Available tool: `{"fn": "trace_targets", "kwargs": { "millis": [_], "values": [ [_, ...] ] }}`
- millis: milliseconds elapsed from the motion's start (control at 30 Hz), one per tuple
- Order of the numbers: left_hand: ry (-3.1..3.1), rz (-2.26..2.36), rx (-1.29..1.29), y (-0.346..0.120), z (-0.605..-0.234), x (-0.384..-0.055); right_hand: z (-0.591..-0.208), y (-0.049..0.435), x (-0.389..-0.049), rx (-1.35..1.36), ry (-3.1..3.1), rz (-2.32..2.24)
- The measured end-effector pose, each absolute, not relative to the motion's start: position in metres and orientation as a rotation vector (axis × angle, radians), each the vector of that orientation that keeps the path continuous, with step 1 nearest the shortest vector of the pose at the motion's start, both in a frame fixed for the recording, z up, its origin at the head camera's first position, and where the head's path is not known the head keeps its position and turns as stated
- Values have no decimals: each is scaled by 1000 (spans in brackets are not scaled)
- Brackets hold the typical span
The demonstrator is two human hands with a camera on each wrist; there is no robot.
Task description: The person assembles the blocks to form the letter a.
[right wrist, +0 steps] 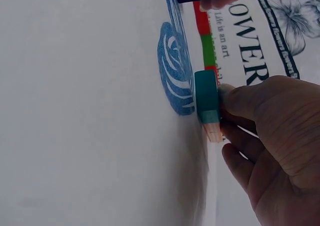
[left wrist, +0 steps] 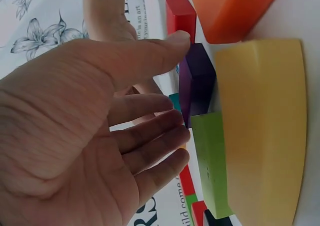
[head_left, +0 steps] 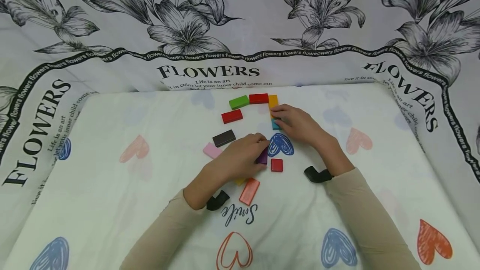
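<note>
On the cloth, my left hand (head_left: 241,155) holds a purple block (left wrist: 200,85), thumb at its near end and fingers at the far end. My right hand (head_left: 298,123) pinches a teal block (right wrist: 206,93), with the thumb against its side. This block adjoins a yellow-orange block (head_left: 273,101) at the right end of a curved row. Just right of the purple block lies a small red block (head_left: 277,165). Beneath the left hand, a light green block (left wrist: 210,161) and a yellow block (left wrist: 265,131) show in the left wrist view.
The curve continues leftward through red (head_left: 258,98), green (head_left: 239,102) and another red block (head_left: 232,116). Black (head_left: 224,138) and pink (head_left: 212,150) blocks lie left of the left hand, an orange-red block (head_left: 249,191) nearer. Dark bands (head_left: 316,175) circle both wrists.
</note>
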State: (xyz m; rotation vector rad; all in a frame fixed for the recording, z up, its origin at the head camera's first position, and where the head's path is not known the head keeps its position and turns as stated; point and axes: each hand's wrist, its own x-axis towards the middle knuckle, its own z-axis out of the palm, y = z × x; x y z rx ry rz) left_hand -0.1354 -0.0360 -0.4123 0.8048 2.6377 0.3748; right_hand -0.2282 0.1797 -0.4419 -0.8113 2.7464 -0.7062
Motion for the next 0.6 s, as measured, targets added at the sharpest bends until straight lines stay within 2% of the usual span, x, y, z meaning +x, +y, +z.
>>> {"fn": "trace_targets", "kwargs": {
  "millis": [600],
  "values": [
    [2663, 364, 796, -40, -418, -139, -445, 179, -229, -770, 2751, -732]
  ]
}}
